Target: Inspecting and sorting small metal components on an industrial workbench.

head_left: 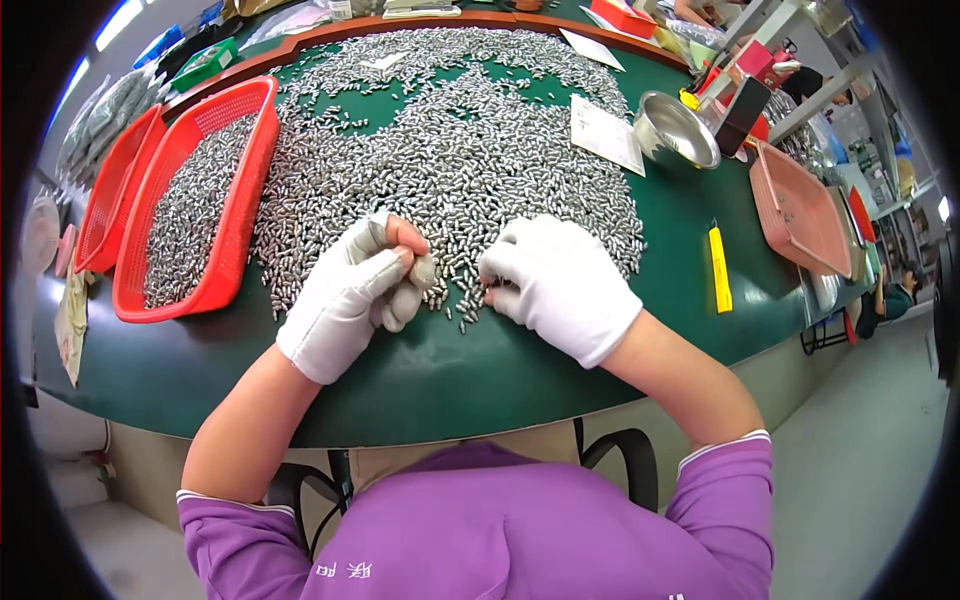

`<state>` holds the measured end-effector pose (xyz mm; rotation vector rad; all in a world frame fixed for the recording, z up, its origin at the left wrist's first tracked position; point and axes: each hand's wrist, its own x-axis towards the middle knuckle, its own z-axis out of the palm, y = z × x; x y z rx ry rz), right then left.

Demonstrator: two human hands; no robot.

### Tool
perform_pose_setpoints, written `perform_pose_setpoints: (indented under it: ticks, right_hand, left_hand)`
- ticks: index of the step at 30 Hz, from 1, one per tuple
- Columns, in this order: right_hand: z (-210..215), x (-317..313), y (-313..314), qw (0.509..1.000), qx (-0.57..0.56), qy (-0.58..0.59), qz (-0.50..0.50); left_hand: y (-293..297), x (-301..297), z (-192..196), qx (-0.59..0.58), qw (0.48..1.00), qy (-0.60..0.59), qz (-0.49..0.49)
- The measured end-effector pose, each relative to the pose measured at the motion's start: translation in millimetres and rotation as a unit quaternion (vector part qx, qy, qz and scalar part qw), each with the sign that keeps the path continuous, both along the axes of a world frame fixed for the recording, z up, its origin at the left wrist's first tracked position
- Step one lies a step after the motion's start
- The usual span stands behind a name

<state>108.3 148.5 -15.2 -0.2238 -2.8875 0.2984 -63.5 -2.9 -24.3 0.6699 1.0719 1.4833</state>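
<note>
White-gloved left hand (362, 288) and white-gloved right hand (565, 285) curl at small silvery oblong metal pieces' (430, 165) near edge; I cannot tell whether they grasp any.

Dark green, smooth tabletop (440, 400), brown raised strip (310, 38) along far side. Small silver metal pieces (460, 150) spread thickly across middle, thinner in far part, green showing through gaps. Left: red perforated plastic basket (258, 165), long, holding many similar pieces; second red plastic basket (92, 250) just beside it. Right of spread: white rectangular paper sheet (607, 135), near shiny round metal bowl (690, 150). Slim yellow cutter (719, 270) nearer front. Pale pink plastic tray (822, 240) far right.
</note>
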Motion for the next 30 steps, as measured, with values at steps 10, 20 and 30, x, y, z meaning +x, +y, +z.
perform_pose_setpoints:
  ticks: [10,20,30]
  right_hand:
    - [-4.7,-14.2,19.8,0.991,-0.025,0.122,-0.046]
    - [2.8,-9.0,14.0,0.994,-0.08,0.074,0.029]
    - [-5.0,-11.6,6.0,0.995,-0.052,0.084,-0.002]
  left_hand:
    - [-4.3,-1.0,-6.6,0.012,0.99,-0.141,-0.016]
    - [1.2,5.4,-9.6,0.027,0.988,-0.152,0.01]
    - [-0.6,6.9,-6.9,0.006,0.985,-0.166,-0.046]
